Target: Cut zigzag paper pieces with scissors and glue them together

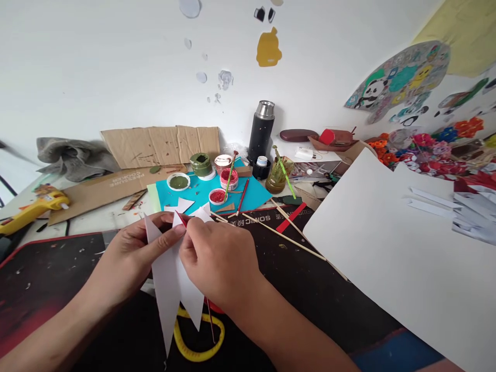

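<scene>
My left hand [134, 248] is closed on a folded piece of white paper [166, 289], thumb on the front and fingers behind. Long pointed ends of the paper hang down below the hand. My right hand [219, 253] pinches the same paper near its top edge, where a small red tip [181, 219] shows between the two hands. Its fingertips are partly hidden. A thin reddish strand [211, 323] dangles beneath the right hand. Under the paper, on the dark mat, lie scissors with a yellow handle [199, 356], their blades covered.
Paint pots [179, 181] and brushes stand on a blue sheet [166, 199] behind the hands. Thin sticks [287, 237] lie to the right, beside a large white sheet [387, 248]. A yellow glue gun [34, 209] is at left; a black flask [261, 129] stands by the wall.
</scene>
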{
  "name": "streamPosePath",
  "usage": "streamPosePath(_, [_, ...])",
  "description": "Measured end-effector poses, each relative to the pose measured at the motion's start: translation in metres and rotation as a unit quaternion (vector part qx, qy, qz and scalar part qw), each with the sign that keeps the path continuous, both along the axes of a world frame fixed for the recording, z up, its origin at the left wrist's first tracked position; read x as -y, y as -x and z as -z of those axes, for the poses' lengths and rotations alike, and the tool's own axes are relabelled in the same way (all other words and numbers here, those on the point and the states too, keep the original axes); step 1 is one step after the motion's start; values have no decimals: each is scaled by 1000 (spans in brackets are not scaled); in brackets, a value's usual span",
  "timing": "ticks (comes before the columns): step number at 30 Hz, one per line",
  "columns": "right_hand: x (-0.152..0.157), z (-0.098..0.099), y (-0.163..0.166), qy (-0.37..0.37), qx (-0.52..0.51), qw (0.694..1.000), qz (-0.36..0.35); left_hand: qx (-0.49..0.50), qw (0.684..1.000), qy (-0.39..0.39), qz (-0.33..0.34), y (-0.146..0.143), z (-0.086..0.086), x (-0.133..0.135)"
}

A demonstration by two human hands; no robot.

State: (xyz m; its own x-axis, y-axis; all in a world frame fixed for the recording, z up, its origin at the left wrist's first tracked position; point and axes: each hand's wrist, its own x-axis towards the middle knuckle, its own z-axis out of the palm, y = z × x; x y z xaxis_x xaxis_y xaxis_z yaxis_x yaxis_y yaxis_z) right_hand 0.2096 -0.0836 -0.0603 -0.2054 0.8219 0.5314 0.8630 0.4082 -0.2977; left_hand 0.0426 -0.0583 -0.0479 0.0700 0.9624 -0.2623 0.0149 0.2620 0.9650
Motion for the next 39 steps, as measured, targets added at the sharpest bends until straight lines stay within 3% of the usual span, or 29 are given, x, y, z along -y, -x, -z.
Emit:
streamPosePath(9, [0, -3, -1, 53, 20, 998, -28, -78, 996, -22, 36, 10, -3, 2])
streamPosePath(20, [1, -1, 2, 49, 20, 998, -30, -100, 994, -14, 46, 4, -12, 3])
streamPosePath(26, [1, -4, 3, 116, 3, 992, -38, -95, 994, -5, 46, 6, -8, 2])
streamPosePath(33, [-1, -13, -4, 212, -150, 964, -51, -60, 998, -18, 2, 14, -2, -7])
streamPosePath(39, [-3, -18, -14, 257, -336, 903, -75, 4, 997, -60, -55, 14, -11, -12])
